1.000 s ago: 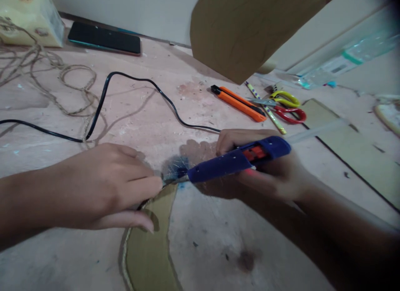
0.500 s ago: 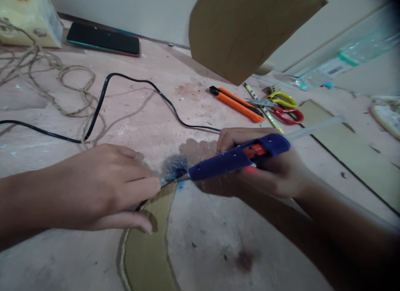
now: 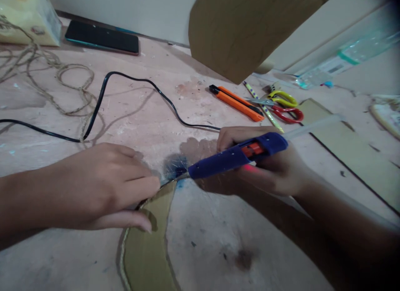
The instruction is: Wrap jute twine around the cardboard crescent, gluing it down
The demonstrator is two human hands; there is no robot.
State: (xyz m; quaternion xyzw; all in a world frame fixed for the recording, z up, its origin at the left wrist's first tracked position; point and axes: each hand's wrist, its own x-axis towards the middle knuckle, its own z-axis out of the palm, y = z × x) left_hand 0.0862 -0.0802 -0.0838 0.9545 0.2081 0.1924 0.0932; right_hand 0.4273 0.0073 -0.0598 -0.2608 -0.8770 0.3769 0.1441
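My right hand [image 3: 281, 174] is closed around a blue hot glue gun [image 3: 218, 162], with a clear glue stick [image 3: 315, 126] jutting from its back. Its nozzle touches or nearly touches the tip of a curved cardboard strip [image 3: 145, 251], at the outer edge. Fine glue threads show near the nozzle. My left hand [image 3: 109, 189] grips the strip close to that tip, the thumb over its face and the fingers along its outer edge. Twine [image 3: 123, 257] runs along this edge below the hand; the fingers hide part of it.
A black cord [image 3: 165, 97] crosses the table beside loose twine [image 3: 75, 89]. Behind lie a phone [image 3: 101, 37] and a yellow packet [image 3: 28, 20]. To the right are an orange cutter [image 3: 239, 102], a pencil [image 3: 271, 118], scissors [image 3: 286, 114], cardboard [image 3: 359, 157] and a plastic bottle [image 3: 343, 61].
Almost nothing differs. The view has shifted very slightly, while both hands, the glue gun and the cardboard strip keep their places.
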